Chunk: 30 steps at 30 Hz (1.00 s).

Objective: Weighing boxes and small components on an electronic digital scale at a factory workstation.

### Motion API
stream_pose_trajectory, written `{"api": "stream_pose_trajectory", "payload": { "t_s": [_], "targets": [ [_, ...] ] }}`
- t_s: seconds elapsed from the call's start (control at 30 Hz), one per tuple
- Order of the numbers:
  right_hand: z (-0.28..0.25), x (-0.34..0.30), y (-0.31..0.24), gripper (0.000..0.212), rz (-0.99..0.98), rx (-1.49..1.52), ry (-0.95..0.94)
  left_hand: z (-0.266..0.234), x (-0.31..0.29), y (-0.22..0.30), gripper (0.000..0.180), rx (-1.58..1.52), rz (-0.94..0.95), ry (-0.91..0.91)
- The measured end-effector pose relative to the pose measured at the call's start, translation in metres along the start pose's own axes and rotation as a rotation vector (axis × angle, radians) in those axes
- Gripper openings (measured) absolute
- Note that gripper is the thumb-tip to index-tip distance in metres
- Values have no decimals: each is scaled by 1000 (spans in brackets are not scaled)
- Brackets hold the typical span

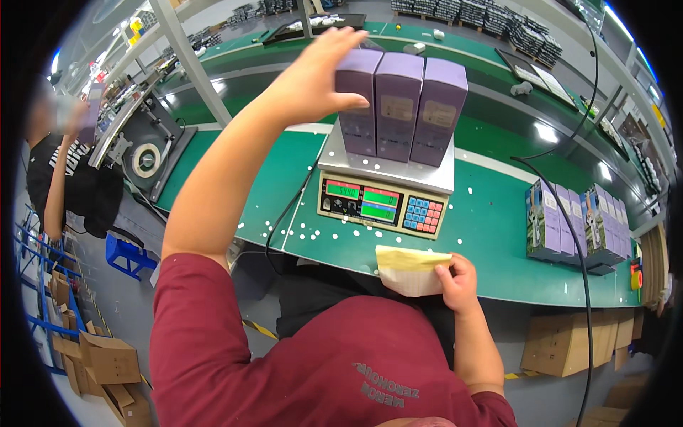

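Observation:
Three tall purple boxes [397, 107] stand upright side by side on the steel pan of a counting scale [380, 206], whose displays glow green. My left hand [324, 75] is at the leftmost box, fingers stretched out over its top and thumb apart across its front face; whether it presses on the box is hard to see. Low in front of the scale, my right hand [459, 281] pinches a folded sheet of paper [411, 270], yellow on its upper part and white below. Small white round dots [302, 235] lie scattered on the green tabletop around the scale.
More purple boxes [558, 220] stand in rows at the table's right, near a yellow tape roll [635, 279]. A black cable [580, 242] hangs down on the right. Cardboard cartons [569, 341] sit below. At left, another person [71, 164] holds a purple box near a blue stool [128, 256].

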State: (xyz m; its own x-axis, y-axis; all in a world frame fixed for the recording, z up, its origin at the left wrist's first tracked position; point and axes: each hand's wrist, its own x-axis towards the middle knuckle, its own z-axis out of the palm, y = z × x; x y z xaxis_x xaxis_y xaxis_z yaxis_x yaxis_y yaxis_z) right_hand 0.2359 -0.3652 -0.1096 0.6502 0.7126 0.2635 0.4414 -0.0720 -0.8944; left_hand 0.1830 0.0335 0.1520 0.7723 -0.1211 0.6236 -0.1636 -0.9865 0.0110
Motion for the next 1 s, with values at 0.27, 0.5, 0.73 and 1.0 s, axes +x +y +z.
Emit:
{"api": "stream_pose_trajectory", "payload": {
  "t_s": [0.27,0.5,0.73,1.0],
  "targets": [
    [34,29,-31,9,79,756,118,91,-214,87,98,-1255,-534,43],
    [87,58,-28,25,-12,198,-137,112,-244,94,57,-1520,-915,-78],
    [112,5,-59,33,21,112,-647,99,-307,11,37,-1582,-758,235],
    [184,-52,145,28,651,138,-1015,97,-306,-22,35,-1618,-763,415]
  ]
}}
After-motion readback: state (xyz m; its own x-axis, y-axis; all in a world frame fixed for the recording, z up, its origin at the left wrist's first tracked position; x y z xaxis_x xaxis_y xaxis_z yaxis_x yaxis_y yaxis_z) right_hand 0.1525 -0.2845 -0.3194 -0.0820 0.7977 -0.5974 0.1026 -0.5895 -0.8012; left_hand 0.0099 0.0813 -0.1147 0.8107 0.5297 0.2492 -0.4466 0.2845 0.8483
